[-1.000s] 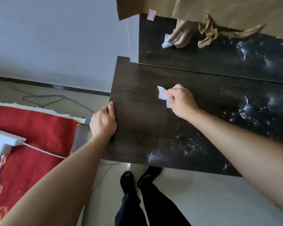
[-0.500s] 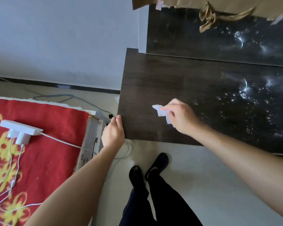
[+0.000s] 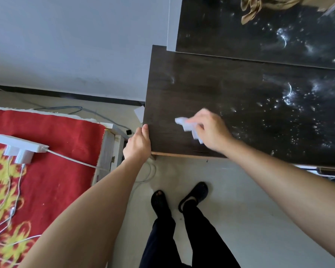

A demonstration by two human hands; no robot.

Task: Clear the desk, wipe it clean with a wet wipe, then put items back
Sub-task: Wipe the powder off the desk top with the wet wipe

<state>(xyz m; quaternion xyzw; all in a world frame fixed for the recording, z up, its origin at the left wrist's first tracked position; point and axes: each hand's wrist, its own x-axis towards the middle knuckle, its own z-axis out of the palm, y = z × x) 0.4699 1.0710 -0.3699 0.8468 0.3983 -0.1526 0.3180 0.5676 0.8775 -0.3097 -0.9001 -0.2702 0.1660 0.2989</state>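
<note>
Two bare hands work at the table (image 3: 182, 84). The left grip (image 3: 137, 145) is clamped on the table's left edge right by its front corner, thumb on top, the other fingers hidden under the edge. The right grip (image 3: 211, 130) is closed on the wet wipe (image 3: 186, 123) and presses it to the table top near the front-left corner. The wipe is white and crumpled; it and the fingers are blurred. The table top is dark wood, with wet specks and smears glinting on its right part. At the back of the table stands a glossy dark panel (image 3: 240, 35) with similar specks and tan paper handles (image 3: 250, 8) at its top. Left of the table, a white power strip (image 3: 20, 145) with cables lies on a red cloth (image 3: 66, 136) with yellow flowers. In front of the table are pale floor and two feet in black slippers (image 3: 160, 200).
</note>
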